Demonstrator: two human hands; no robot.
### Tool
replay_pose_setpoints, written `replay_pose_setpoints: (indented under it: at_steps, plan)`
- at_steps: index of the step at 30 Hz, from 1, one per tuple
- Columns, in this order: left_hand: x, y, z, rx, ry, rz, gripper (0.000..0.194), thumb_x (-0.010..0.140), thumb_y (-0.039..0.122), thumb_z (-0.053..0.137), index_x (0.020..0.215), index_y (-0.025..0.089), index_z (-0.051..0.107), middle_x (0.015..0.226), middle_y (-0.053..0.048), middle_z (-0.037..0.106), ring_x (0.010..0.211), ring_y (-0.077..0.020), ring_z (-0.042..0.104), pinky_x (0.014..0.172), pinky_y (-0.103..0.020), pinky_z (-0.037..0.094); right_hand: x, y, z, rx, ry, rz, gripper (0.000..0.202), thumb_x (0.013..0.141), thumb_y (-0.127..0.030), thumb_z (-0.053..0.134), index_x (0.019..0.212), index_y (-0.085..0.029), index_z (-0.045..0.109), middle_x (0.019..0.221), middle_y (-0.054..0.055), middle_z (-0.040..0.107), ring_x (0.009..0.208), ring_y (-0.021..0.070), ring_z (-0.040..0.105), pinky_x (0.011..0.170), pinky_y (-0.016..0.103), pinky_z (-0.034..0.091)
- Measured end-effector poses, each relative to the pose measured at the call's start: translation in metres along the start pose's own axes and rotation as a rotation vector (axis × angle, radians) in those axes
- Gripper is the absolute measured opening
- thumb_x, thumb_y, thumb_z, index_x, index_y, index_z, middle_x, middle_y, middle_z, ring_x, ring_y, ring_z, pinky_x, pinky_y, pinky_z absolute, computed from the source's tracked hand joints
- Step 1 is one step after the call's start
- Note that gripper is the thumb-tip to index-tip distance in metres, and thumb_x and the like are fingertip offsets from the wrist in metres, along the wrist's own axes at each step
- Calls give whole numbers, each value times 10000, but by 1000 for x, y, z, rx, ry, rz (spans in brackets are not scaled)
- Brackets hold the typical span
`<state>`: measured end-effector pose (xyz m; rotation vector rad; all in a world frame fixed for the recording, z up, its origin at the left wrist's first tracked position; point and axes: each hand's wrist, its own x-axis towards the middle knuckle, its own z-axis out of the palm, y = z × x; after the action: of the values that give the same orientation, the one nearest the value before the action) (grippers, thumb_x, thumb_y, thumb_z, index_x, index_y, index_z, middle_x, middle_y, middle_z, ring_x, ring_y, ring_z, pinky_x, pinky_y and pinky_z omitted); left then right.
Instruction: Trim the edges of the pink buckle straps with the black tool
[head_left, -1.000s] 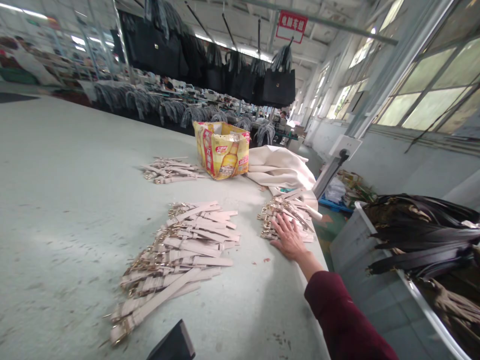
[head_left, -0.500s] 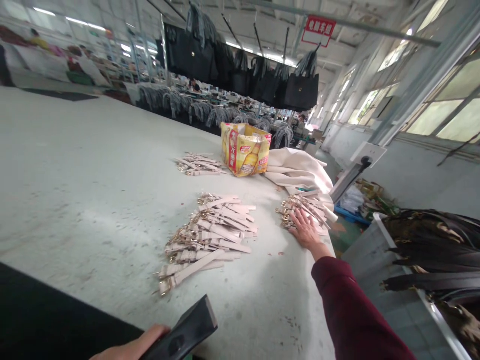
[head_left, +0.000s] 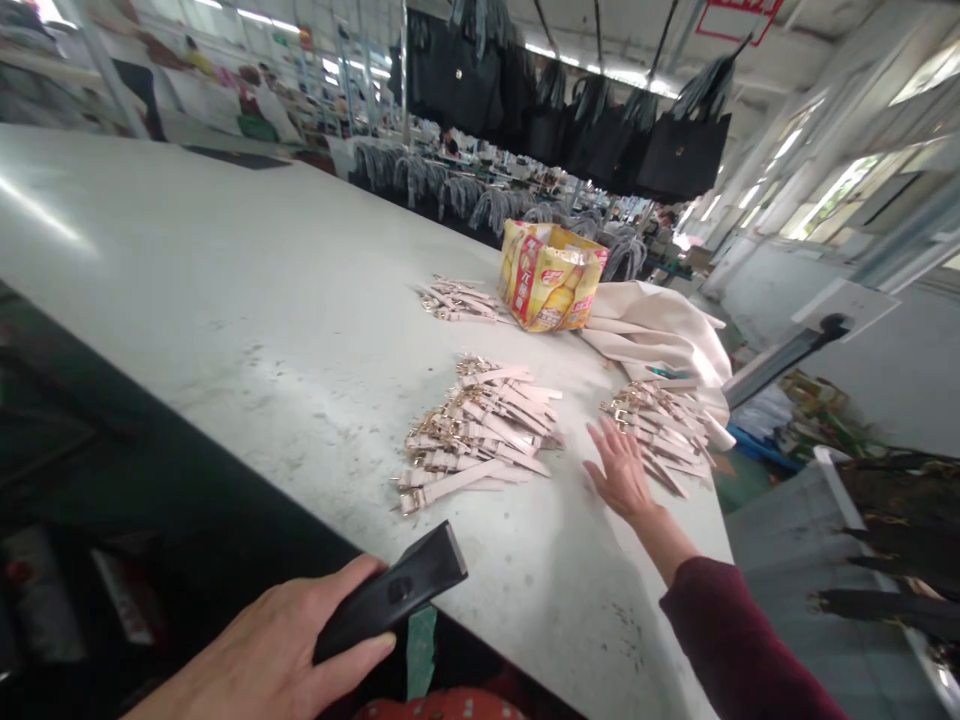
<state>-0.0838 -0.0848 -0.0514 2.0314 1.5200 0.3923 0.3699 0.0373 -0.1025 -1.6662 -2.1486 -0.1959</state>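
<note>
My left hand [head_left: 292, 640] is wrapped round a black hand-held tool [head_left: 397, 585], shaped like a hair clipper with a flat, pale-edged end. It is over the table's near edge. My right hand [head_left: 622, 475], in a dark red sleeve, is open with fingers spread, holding nothing, at the near left side of a pile of pale pink buckled straps [head_left: 667, 425]. To its left lies a larger heap of the same straps [head_left: 480, 430], buckles mostly to the left. Farther back, a smaller strap pile [head_left: 459, 300] lies beside a yellow printed carton [head_left: 551, 280].
Pale sheet material [head_left: 652, 315] is bunched behind the right pile. A grey bin [head_left: 810, 560] of dark straps stands right of the table [head_left: 247, 290]. Black bags [head_left: 682, 150] hang beyond. A socket post [head_left: 795, 350] rises at the right edge.
My right hand has come off the right strap pile and moved nearer, beside it. My left hand has risen farther into view with the black tool. The whole view has swung left.
</note>
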Motion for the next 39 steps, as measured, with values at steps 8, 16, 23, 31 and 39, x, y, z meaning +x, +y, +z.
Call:
replay_pose_setpoints:
  at_steps: [8,16,23,31,39]
  plan:
    - [-4,11,-29,-46,-176,-107,380,919,574,571,1116,314,767,946,3,831,853,-250,783,705,-276,549,33,-165,48,250,-218,-444,304,965,-164,704,1257,-237,743,1270,107,733,1150,275,644,980,412,523]
    - [-4,15,-35,-86,-191,-133,381,923,574,553,1068,282,749,883,-6,798,810,-247,758,770,-303,553,39,-172,36,378,-213,-410,77,944,-126,731,921,-195,756,1174,108,705,1110,266,645,975,394,548]
    - [12,27,-37,-16,-303,-116,402,954,584,517,1087,268,727,872,-10,783,795,-246,742,748,-307,523,-40,-136,-3,480,-322,-274,149,1004,-144,640,1021,-222,766,1115,96,749,1036,248,705,939,384,601]
    - [47,54,-29,206,-405,-25,382,924,579,558,1033,257,731,892,-61,791,857,-310,756,756,-342,497,-78,-128,2,687,-270,-50,175,977,-196,704,1105,-241,814,1094,94,737,1045,267,685,934,416,592]
    - [62,49,-32,125,-492,-37,328,955,556,566,924,261,707,861,-12,780,811,-246,739,701,-284,486,-68,-150,-2,731,-306,-20,400,836,-141,788,1226,-227,773,1155,99,739,1056,294,677,941,467,561]
